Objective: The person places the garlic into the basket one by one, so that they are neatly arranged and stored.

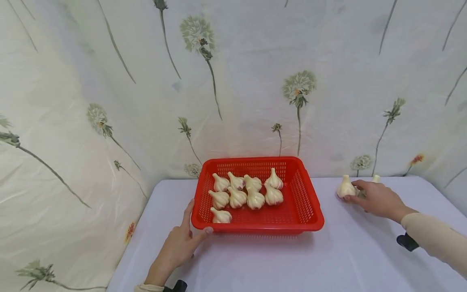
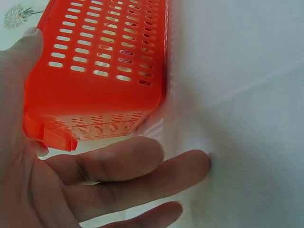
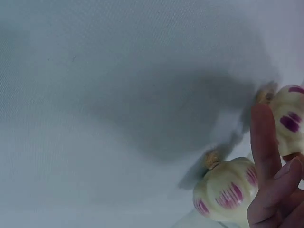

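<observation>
At the red plastic basket (image 1: 255, 227), my left hand (image 1: 178, 245) touches the front left corner. Its thumb lies along the front rim and the index finger along the left side. In the left wrist view the other fingers (image 2: 137, 185) extend loosely below the basket wall. Several white garlic bulbs (image 1: 238, 197) lie inside, mostly to the left. My right hand (image 1: 381, 200) holds a garlic bulb (image 1: 344, 187) between thumb and fingers at the table's right. Behind that hand another bulb (image 1: 376, 178) is mostly hidden; the right wrist view shows its purple-streaked base (image 3: 223, 190).
A pale cloth-covered table (image 1: 255, 267) carries everything. Its back edge meets a hanging sheet (image 1: 248, 81) printed with dandelions, which also runs along the left side. The basket stands near the back edge.
</observation>
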Demonstrator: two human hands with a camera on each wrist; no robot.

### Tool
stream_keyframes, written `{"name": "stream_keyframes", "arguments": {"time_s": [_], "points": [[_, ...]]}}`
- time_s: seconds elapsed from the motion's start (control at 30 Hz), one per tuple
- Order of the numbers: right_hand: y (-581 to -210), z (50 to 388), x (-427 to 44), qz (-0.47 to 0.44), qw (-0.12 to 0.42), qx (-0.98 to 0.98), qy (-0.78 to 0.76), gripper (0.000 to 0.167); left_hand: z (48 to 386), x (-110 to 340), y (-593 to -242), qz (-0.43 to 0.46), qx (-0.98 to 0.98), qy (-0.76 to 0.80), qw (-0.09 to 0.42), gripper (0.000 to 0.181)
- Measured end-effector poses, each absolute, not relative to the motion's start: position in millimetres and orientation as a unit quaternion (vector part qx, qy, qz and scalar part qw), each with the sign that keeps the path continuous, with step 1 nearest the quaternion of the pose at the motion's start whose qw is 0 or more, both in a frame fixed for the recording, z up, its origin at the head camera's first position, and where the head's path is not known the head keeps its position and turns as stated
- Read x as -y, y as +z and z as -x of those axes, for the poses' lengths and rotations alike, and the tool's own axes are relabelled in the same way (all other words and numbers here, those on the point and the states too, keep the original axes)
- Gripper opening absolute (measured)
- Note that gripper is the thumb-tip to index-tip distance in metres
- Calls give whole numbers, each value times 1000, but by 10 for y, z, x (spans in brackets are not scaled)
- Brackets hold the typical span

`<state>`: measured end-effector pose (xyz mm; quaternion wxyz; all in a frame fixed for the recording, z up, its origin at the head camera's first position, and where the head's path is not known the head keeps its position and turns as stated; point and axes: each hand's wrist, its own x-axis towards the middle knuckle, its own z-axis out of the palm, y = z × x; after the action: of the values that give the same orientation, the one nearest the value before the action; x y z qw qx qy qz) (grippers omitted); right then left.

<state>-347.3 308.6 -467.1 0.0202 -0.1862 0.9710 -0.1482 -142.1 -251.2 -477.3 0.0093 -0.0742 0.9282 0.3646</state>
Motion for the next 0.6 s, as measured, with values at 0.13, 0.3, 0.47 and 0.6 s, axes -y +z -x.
{"name": "stream_keyframes", "arguments": {"time_s": [0.13,0.3,0.47,0.6], "points": [[-4740,3490,-3087,187,10,-970,-153,66,1424,2506,-4769,75,-928,365,10,107],[-4778,3490,-3048,186,4,-969,-163,62,1420,2507,-4764,73,-928,365,6,106],[-4791,3472,-3033,183,3,-969,-164,65,1419,2502,-4762,76,-928,364,9,107],[-4795,3473,-3025,189,2,-969,-157,70,1421,2499,-4757,75,-930,360,8,107]]}}
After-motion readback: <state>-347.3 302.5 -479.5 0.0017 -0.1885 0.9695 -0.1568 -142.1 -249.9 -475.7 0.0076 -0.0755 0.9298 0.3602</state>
